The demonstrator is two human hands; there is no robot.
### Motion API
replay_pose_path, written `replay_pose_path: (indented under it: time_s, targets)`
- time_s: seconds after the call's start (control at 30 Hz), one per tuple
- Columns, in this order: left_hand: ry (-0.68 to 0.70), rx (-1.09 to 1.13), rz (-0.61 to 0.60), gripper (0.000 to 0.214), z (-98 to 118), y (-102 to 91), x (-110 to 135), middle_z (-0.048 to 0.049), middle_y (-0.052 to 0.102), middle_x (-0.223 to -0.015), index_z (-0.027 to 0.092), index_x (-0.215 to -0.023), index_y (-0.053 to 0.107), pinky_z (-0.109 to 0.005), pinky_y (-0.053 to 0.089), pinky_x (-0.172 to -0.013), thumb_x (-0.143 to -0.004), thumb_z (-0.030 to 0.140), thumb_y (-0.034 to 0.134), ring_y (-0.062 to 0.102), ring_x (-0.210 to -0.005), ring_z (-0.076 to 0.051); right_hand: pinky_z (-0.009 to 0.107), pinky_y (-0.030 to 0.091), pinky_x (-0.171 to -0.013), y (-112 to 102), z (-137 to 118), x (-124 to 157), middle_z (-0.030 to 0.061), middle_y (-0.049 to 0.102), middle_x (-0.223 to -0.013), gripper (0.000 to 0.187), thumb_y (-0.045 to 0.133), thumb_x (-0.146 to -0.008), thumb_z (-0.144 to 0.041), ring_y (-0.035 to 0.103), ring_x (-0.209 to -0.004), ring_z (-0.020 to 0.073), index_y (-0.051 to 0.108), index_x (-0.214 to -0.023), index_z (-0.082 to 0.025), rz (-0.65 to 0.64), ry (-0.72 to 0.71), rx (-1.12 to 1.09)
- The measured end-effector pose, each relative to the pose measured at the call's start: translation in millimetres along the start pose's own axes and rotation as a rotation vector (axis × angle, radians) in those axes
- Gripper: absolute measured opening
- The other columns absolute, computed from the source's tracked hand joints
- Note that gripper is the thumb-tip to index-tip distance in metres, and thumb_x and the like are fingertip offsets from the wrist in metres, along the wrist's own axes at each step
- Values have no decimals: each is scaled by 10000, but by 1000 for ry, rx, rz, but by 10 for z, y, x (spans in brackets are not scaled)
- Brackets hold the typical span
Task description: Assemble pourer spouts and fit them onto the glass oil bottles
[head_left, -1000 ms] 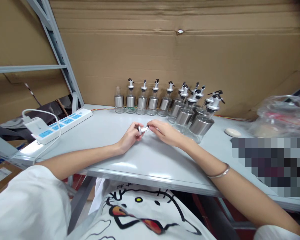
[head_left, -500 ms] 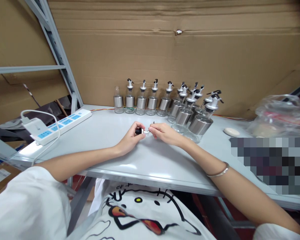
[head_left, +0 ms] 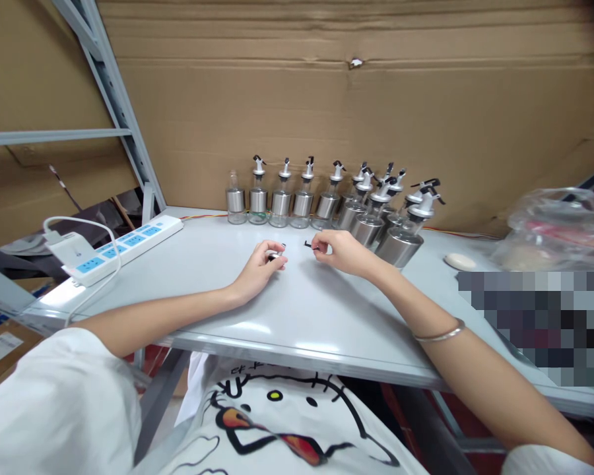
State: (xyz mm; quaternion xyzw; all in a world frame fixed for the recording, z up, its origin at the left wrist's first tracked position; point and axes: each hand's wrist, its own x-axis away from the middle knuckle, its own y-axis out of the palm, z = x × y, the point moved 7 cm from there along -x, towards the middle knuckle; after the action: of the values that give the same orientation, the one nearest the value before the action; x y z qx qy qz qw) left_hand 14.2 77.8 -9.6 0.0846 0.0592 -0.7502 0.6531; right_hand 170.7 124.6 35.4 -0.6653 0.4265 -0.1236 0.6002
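My left hand (head_left: pixel 260 267) rests on the grey table (head_left: pixel 287 316) with its fingers closed round a small silver and white pourer cap (head_left: pixel 276 253). My right hand (head_left: pixel 337 253) is a short way to the right, pinching a small black part (head_left: pixel 309 245) between thumb and finger. The two hands are apart. Behind them stands a row of glass oil bottles (head_left: pixel 301 201) with steel sleeves and pourer tops. The leftmost bottle (head_left: pixel 235 198) has no top.
A white power strip (head_left: pixel 121 245) with a plugged charger lies at the table's left edge. At the right sit a white oval object (head_left: pixel 460 261) and a clear plastic bag (head_left: pixel 557 227). Cardboard sheets form the back wall, and a grey shelf frame (head_left: pixel 113 99) rises at the left.
My hands were together on the cap; now my right hand has pulled away to the right with the small black part, while my left keeps the cap.
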Motion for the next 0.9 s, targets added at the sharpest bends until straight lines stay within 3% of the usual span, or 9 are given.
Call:
replay_pose_path:
  time_s: [0.13,0.33,0.5,0.73,0.9]
  targets:
    - [-67,127,36,399,-61,-22,-20,6,524,-996,220,-1004,383,-294,434,-814,-725,211,668,613,-812,-107,223,396,-617,62,70,27,12,633,-665,100,547,-711,-109,560,-614,132,619,-750,-166,-135,94,45]
    - [-45,146,-46,507,-13,38,-11,-9,627,-950,216,-1020,339,-292,421,-799,-677,171,709,595,-873,-131,259,445,-716,88,67,28,70,685,-856,121,586,-747,-138,620,-767,180,700,-777,-159,-171,12,44]
    - [-32,49,-40,442,-11,18,-14,-6,634,-954,191,-979,430,-261,397,-713,-658,202,735,549,-757,-108,254,455,-703,161,95,42,39,722,-795,167,563,-765,-110,645,-739,173,715,-800,-172,-264,78,-29]
    - [-12,20,-21,400,-5,13,-16,-3,618,-900,185,-980,469,-279,406,-763,-672,204,723,552,-851,-142,253,429,-676,145,68,46,62,693,-771,156,541,-801,-160,610,-697,164,689,-842,-140,-231,69,60]
    - [0,4,-14,363,3,13,-19,-1,580,-895,178,-991,474,-271,406,-774,-696,175,685,540,-874,-140,236,416,-632,215,110,71,43,686,-760,103,602,-754,-172,599,-669,150,680,-821,-158,-282,104,44]
